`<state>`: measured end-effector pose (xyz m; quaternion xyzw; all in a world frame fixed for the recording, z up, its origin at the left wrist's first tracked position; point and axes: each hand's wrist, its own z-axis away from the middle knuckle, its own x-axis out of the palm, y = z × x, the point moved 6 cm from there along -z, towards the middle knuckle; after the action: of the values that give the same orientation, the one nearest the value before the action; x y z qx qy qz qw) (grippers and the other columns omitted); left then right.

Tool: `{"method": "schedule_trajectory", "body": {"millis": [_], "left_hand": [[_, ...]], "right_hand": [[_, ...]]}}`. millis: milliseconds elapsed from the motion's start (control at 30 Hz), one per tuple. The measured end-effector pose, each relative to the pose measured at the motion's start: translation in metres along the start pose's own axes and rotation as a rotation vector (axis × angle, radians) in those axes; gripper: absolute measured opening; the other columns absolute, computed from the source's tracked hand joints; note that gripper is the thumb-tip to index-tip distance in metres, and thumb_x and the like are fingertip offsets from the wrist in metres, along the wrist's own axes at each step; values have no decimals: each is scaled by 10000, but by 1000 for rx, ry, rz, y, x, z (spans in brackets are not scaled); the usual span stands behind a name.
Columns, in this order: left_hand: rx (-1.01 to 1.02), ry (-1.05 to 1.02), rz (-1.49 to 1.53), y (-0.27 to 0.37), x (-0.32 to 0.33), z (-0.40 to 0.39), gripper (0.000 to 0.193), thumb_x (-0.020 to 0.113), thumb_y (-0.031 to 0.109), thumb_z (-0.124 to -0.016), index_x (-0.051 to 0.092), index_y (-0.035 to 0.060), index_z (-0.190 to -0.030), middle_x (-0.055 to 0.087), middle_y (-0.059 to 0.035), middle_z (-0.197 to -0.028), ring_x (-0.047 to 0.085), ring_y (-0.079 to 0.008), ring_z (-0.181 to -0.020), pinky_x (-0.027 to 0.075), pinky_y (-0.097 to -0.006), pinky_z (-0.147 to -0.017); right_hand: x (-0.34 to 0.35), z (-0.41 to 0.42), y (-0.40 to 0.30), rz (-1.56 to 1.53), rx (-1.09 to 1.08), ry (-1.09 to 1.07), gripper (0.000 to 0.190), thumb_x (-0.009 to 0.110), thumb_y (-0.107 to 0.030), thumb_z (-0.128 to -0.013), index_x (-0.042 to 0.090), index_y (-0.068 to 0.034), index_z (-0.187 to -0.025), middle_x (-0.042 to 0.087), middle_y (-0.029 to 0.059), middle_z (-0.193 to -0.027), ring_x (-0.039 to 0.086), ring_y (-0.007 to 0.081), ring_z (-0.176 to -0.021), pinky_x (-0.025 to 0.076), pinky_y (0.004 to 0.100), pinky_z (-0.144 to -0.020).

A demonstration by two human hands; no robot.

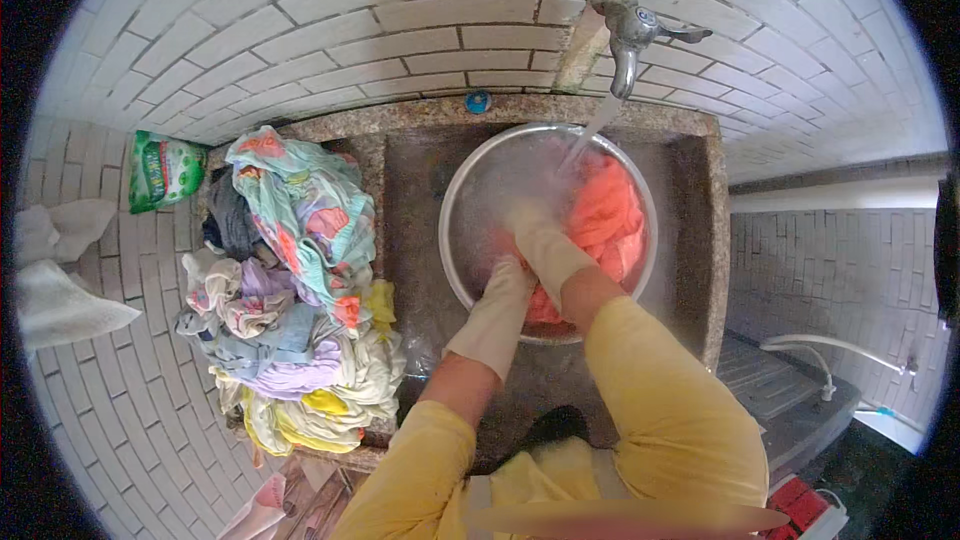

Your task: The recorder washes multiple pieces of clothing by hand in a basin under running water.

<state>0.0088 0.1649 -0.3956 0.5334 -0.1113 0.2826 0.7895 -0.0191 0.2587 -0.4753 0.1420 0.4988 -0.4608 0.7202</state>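
Observation:
A round metal basin (448, 240) stands in a stone sink, with coral-red cloth (609, 210) bunched along its right side and bottom. Both my hands wear pale gloves and reach down into the basin. My left hand (511, 277) is close to the cloth at the near left. Farther in, my right hand (541, 236) crosses just ahead of it, left of the main red bunch. Mist and blur hide the fingers of both, so their grip is unclear. Water runs from a metal tap (626, 45) into the far part of the basin.
A heap of mixed clothes (300, 330) lies on the ledge left of the stone sink (712, 240). Beyond it is a green detergent bag (166, 171). A small blue round object (478, 102) sits on the back rim. A grey appliance with a hose (787, 390) stands at the right.

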Motion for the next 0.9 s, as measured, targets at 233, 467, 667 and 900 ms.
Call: {"method": "schedule_trajectory", "body": {"millis": [233, 467, 667, 900], "left_hand": [[-380, 560, -848, 40, -34, 118, 751, 716, 518, -919, 539, 13, -1445, 625, -230, -1410, 600, -366, -1313, 440, -408, -1134], [157, 548, -45, 110, -6, 186, 417, 726, 232, -975, 658, 27, -1332, 736, -79, -1228, 686, -154, -1121, 538, -326, -981], [361, 344, -41, 241, 110, 252, 290, 710, 175, -998, 695, 41, -1255, 747, -60, -1170, 699, -129, -1016, 565, -313, -878], [523, 224, 180, 299, 154, 283, 258, 686, 225, -1022, 681, 53, -1214, 748, -76, -1104, 700, -147, -925, 569, -312, -781]], "right_hand": [[-77, 59, 0, -688, -54, 59, 540, 636, -491, -957, 701, -101, -1324, 719, 146, -1295, 668, 336, -1195, 458, 412, -1099], [-84, 216, 23, -483, -402, -327, 1106, 949, -363, -713, 360, -52, -1595, 487, 217, -1552, 428, 371, -1474, 313, 461, -1249], [-84, 265, 21, -229, -218, 120, 1402, 997, -507, -544, 227, -100, -1642, 343, 220, -1644, 289, 429, -1534, 229, 485, -1273], [-163, 314, -55, -1272, 57, 192, 702, 843, -223, -858, 539, -89, -1476, 648, 135, -1388, 602, 264, -1300, 484, 413, -1090]]}}
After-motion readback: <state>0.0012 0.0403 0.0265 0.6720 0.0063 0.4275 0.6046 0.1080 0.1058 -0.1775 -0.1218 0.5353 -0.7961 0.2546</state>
